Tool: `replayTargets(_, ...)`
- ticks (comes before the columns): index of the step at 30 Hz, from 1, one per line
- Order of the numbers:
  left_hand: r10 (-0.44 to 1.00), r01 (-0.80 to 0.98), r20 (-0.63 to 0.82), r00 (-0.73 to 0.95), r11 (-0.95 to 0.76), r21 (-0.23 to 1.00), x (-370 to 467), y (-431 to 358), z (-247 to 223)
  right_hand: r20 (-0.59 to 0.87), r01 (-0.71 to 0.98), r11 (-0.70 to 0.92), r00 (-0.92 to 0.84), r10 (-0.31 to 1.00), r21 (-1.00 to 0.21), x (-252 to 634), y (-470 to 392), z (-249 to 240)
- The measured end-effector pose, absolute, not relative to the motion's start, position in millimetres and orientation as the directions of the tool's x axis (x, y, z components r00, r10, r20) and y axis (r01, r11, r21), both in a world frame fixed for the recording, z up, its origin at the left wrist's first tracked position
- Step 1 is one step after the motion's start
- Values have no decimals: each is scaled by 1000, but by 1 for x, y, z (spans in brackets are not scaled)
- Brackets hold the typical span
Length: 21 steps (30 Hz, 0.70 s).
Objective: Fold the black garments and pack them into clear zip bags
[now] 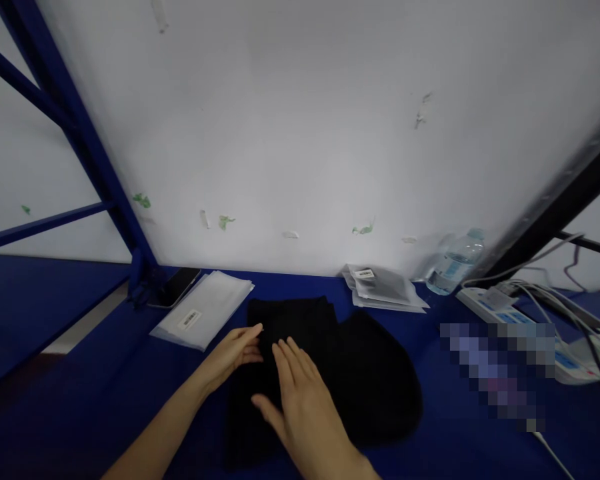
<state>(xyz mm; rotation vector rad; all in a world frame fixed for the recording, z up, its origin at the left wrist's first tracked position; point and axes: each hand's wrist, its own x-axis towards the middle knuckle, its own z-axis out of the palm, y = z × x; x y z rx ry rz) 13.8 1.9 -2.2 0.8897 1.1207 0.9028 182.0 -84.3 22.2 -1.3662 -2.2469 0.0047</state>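
A black cloth item (pixel 375 380) lies partly folded on the blue table (pixel 180 393), with a rounded part on the right. At its left edge, my left hand (pixel 235 353) has its thumb and fingers closed on the fabric. My right hand (pixel 303 393) rests flat on top of the cloth, its fingers stretched forward and the thumb spread to the left. The fingertips of the two hands are close together but apart.
Pale plastic packets (pixel 205 310) and a phone (pixel 175 288) lie at the back left. More packets (pixel 385 288), a water bottle (pixel 455 263) and a power strip (pixel 525 327) with cables are on the right. A white wall (pixel 290 133) stands behind.
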Motion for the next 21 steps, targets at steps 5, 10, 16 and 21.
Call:
replayTargets(5,910,7,-315,269,325,946,14,0,9,366,802,510,-394,843,-312,178,-100,-11)
replayTargets(10,915,192,-245,320,190,963,15,-5,15,305,738,488,-384,872,-465,185,-91,5)
replayTargets(16,997,457,21,78,-54,888,-9,5,21,281,784,160,18,960,-599,228,-50,25)
replayTargets(21,991,653,120,-62,-51,756,-49,37,25,99,782,29,42,994,-622,231,-38,8)
